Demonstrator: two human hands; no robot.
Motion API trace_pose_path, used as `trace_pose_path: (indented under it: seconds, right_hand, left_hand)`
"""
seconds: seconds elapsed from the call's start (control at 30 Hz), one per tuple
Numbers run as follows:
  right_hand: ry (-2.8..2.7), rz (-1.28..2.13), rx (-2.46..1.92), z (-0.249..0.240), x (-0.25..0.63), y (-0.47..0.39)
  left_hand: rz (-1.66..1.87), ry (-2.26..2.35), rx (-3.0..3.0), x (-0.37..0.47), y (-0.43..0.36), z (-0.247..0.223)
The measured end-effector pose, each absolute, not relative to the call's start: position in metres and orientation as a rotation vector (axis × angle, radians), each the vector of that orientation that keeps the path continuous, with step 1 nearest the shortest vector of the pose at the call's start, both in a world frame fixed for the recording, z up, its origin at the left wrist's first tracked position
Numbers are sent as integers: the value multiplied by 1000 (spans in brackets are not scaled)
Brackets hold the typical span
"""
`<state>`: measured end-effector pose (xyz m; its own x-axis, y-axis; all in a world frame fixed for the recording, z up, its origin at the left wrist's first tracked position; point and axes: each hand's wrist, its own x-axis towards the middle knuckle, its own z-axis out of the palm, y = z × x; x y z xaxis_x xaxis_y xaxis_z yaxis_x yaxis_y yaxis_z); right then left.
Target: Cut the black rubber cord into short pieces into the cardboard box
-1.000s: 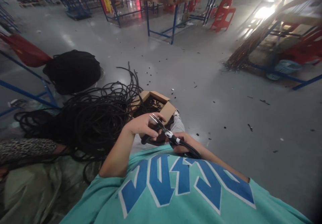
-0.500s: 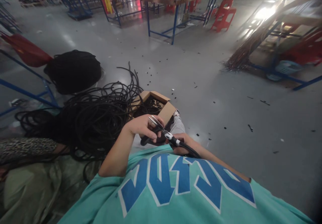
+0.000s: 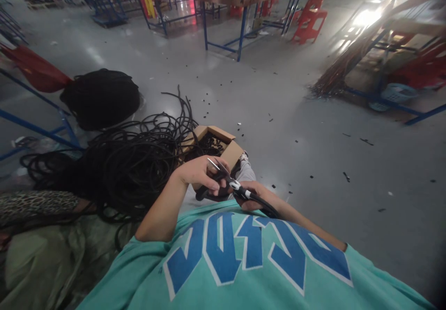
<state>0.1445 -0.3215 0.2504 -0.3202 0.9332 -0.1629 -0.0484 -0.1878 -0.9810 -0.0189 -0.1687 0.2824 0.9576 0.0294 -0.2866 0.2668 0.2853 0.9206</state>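
Scissors (image 3: pixel 234 184) with dark handles and a pale section by the pivot lie in my right hand (image 3: pixel 251 193), whose fingers are wrapped round the handles. Their blades stand apart and point up and left, close over the fingers of my left hand (image 3: pixel 204 173). That hand is curled round a length of black cord (image 3: pixel 203 193), partly hidden by the fingers. Just beyond my hands, an open cardboard box (image 3: pixel 232 156) holds many small black pieces. To the left lies a big tangled heap of black cord (image 3: pixel 135 166).
A round black bundle (image 3: pixel 101 99) sits on the floor behind the heap. At left, a blue metal frame (image 3: pixel 66 131) stands close. Small black scraps dot the grey floor (image 3: pixel 278 129). Further off are a blue-legged table (image 3: pixel 240 31) and red stools (image 3: pixel 310 24).
The scissors and both hands have shifted very slightly. The blades look a little closer together than before. The cord stays in my left hand.
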Motion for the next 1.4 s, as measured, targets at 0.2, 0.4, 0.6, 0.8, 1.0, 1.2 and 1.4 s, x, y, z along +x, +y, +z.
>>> trace_pose_path:
  seconds: [0.2,0.4,0.6,0.8,1.0,1.2,1.4]
  right_hand:
    - [-1310,1643,-1058,259,147,-319]
    - [-1242,1655,-1204,262,146,-325]
    - [-1290,1591,-1256,259,145,-329]
    - [-1323,1574,-1282,261,145,-331]
    - [-1383,1536,-1337,270,146,-333]
    - [-1348,1550,-1287,267,149,-333]
    - [-1104,1779,-1051,251,153,-335]
  left_hand:
    - [-133,279,1227,-18,-172,274]
    - [-187,271,1231,-19,-168,277]
    - [-252,244,1277,-19,-164,286]
    - [-356,171,1332,-18,-157,287]
    - [-427,166,1363,-16,-153,294]
    - [-387,136,1293,-15,-157,292]
    - [-75,189,1468,-17,-181,286]
